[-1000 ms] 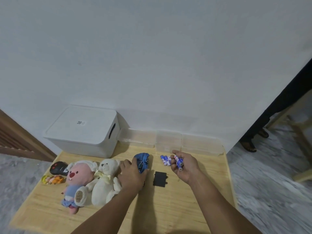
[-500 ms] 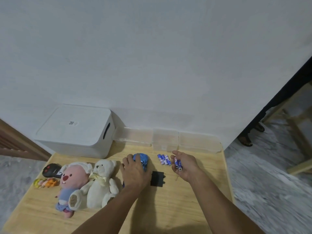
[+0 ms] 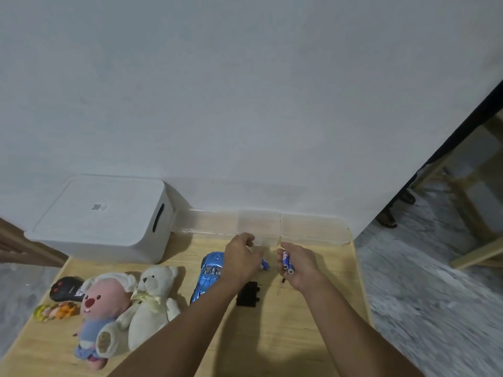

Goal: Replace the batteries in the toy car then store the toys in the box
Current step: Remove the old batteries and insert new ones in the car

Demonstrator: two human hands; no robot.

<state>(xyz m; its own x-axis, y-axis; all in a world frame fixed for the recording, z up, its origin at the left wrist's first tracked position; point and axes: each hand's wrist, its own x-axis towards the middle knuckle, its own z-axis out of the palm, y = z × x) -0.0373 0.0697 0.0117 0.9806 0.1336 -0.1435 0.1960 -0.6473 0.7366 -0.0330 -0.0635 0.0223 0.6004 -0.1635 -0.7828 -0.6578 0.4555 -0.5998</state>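
Currently right hand (image 3: 298, 265) grips batteries (image 3: 287, 262), likely staged for loading; left hand (image 3: 241, 258), fingers curled, grip unclear, reaches for loose cells (image 3: 265, 263) beside car (image 3: 208, 276).

**Car, batteries and box on your table**

Your shiny blue plastic toy car (image 3: 208, 276) lies on the wooden tabletop beside its black battery cover (image 3: 247, 294). Blue-and-white cylindrical batteries (image 3: 287, 263) sit in your right fist — more (image 3: 264, 264) lie by the car. The lidded white plastic storage box (image 3: 103, 216) stands far-left, closed.

White wall (image 3: 245, 91), grey marbled floor (image 3: 435, 295)
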